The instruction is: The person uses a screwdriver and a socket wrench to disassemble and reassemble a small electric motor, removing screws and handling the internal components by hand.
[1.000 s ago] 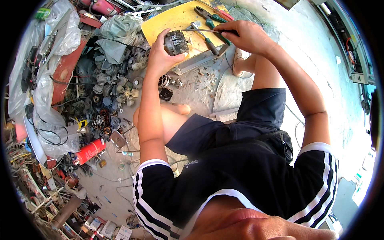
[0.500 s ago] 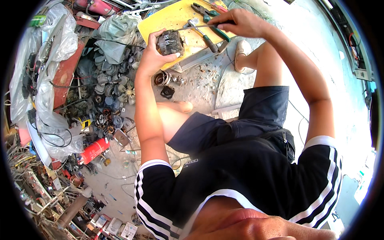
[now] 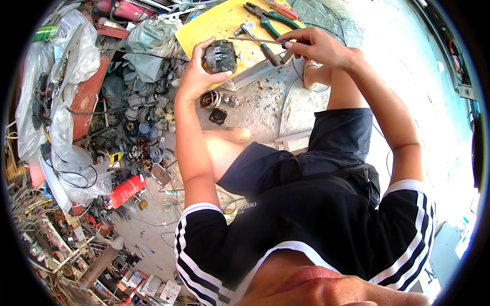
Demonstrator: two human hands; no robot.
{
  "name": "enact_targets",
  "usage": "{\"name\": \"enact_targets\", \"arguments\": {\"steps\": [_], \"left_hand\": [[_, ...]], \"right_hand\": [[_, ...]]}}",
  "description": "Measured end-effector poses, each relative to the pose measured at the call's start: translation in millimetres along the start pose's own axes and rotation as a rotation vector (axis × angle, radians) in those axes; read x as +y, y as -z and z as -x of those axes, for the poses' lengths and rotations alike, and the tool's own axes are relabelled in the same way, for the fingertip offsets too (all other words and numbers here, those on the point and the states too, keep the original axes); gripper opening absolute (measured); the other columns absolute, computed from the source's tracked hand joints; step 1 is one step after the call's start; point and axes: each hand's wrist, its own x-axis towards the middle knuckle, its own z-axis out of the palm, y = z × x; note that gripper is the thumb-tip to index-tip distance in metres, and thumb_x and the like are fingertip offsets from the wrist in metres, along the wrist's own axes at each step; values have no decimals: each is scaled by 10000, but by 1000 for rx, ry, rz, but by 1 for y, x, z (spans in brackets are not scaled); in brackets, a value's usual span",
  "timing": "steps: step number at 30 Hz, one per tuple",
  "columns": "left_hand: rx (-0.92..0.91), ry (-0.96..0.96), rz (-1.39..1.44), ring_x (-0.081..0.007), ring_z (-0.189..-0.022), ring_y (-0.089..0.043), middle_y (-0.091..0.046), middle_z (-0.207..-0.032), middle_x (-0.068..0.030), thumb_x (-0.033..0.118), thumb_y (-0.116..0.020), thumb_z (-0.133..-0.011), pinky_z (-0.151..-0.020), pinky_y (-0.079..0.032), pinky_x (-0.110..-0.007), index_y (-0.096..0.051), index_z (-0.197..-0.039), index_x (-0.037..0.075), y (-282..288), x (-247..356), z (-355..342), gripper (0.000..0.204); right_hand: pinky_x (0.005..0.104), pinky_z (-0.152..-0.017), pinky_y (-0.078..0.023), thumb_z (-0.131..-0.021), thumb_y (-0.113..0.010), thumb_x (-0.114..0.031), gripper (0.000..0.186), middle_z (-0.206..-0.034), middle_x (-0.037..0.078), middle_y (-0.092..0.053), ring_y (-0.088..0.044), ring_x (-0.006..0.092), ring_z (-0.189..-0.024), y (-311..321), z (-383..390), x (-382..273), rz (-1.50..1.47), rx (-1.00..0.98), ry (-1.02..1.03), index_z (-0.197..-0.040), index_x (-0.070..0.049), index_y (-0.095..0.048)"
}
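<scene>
My left hand (image 3: 196,76) grips a small dark motor part (image 3: 220,55) with metal laminations, held up over the edge of a yellow board (image 3: 217,23). My right hand (image 3: 314,47) pinches the handle end of a thin metal screwdriver (image 3: 255,40) whose shaft points left toward the motor part. On the yellow board lie green-handled pliers (image 3: 270,18), a red-handled tool (image 3: 282,9) and a small hammer (image 3: 260,45).
A coil (image 3: 210,98) and a small black part (image 3: 218,116) lie on the concrete under my left hand. A heap of old fan motors and blades (image 3: 138,132), plastic bags (image 3: 66,76), a red canister (image 3: 126,192) and tangled wires fill the left side. My bent knee (image 3: 232,137) is below.
Both hands rose toward the yellow board. My right hand moved off the tools on the board and now holds the thin screwdriver, its tip aimed at the motor part.
</scene>
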Motion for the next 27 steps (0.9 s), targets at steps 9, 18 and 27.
{"name": "enact_targets", "arguments": {"steps": [9,18,27], "left_hand": [[-17,72,71,-199,-1287,-475,-492,-1403,-82,21,-825,-634,-1111,-362,-344,-411,-1423,105,-2,11,2,894],[73,-31,-193,-189,-1120,-597,-623,-1232,-113,118,-880,-624,-990,-468,-330,-410,-1395,108,3,-5,0,903],[32,33,-144,-221,-1224,-542,-573,-1322,-113,125,-852,-623,-1058,-407,-354,-424,-1391,96,-7,11,1,880]], "right_hand": [[171,-428,-378,-1018,-532,-318,318,-688,-83,-584,-508,3,-540,29,-25,-7,-127,-233,-254,-1279,-194,-662],[178,-448,-392,-999,-567,-340,314,-699,-92,-585,-508,-6,-566,26,-41,6,-166,-268,-199,-1269,-219,-670],[337,-723,-527,-964,-601,-239,315,-865,120,-713,-686,203,-734,-40,0,-32,406,302,116,-1240,-101,-664]]}}
